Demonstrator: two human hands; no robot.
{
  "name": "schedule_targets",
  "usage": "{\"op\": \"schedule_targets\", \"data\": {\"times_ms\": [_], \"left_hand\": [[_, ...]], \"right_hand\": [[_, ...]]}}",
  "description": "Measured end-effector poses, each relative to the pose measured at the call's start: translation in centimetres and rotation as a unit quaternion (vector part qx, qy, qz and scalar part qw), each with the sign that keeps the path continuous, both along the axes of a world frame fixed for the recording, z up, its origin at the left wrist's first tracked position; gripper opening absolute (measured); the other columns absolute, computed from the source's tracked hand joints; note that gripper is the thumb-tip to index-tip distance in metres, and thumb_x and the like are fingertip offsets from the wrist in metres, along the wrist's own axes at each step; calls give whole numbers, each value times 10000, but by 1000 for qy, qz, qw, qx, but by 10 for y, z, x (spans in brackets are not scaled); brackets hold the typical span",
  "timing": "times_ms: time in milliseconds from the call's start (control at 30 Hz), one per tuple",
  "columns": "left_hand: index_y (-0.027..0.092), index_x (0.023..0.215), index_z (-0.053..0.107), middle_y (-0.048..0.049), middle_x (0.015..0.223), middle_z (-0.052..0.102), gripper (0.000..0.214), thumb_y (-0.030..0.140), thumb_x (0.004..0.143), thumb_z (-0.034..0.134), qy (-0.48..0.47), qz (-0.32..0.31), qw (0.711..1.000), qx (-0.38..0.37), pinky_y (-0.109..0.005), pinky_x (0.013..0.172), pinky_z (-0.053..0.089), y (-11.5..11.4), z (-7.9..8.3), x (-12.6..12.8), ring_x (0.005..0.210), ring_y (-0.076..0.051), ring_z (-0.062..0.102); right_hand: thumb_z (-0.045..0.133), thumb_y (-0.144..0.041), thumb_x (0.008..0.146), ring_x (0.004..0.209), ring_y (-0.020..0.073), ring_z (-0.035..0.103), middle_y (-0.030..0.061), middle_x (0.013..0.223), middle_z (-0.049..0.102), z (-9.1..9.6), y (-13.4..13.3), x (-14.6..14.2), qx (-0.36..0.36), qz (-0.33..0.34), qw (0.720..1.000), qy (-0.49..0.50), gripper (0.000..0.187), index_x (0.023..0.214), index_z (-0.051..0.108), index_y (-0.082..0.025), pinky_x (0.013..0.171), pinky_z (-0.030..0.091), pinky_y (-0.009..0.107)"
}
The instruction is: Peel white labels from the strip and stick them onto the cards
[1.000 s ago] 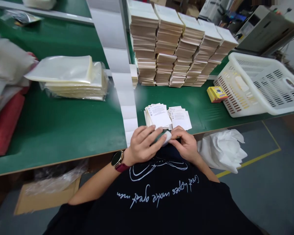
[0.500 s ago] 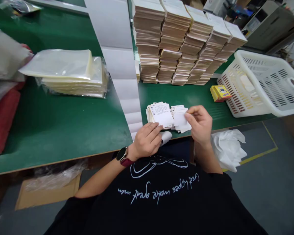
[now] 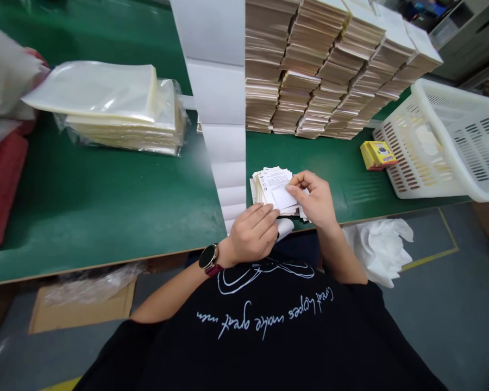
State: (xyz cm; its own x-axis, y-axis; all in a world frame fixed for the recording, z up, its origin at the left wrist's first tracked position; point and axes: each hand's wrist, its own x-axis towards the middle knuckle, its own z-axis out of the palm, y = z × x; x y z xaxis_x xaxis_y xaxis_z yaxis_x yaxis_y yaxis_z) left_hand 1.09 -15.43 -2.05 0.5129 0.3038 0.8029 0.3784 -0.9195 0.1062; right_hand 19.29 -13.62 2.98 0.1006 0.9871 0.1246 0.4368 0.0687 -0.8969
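My left hand [image 3: 252, 234] is curled around a white roll [image 3: 284, 228] at the table's front edge, and most of the roll is hidden by my fingers. A long white paper strip [image 3: 228, 168] runs up the table beside that hand. My right hand [image 3: 313, 199] pinches a small white paper square [image 3: 284, 198] against a pile of printed white cards [image 3: 271, 187]. The square lies on the top card. A second pile of cards sits mostly hidden under my right hand.
Tall stacks of cream-edged card [image 3: 313, 65] rise behind my hands. A bagged stack of clear sleeves [image 3: 118, 108] lies on the green table [image 3: 106, 206] to the left. A white plastic basket [image 3: 444, 141] and small yellow boxes [image 3: 377, 155] stand at the right.
My right hand has moved left from the right pile, carrying the white square onto the left pile. My left hand stays on the roll. The view has shifted slightly.
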Motion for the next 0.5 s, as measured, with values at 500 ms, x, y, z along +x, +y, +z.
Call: {"op": "schedule_targets", "data": {"times_ms": [500], "left_hand": [[131,813,602,-125,995,725,58,151,794,552,-8,-2,1000,-1,-414,849,588,-1,-2,0,983,-257,686]], "right_hand": [[686,-457,756,655,143,513,2,726,585,3,-5,2,-61,-32,961,-267,300,773,533,-199,640,361,301]]}}
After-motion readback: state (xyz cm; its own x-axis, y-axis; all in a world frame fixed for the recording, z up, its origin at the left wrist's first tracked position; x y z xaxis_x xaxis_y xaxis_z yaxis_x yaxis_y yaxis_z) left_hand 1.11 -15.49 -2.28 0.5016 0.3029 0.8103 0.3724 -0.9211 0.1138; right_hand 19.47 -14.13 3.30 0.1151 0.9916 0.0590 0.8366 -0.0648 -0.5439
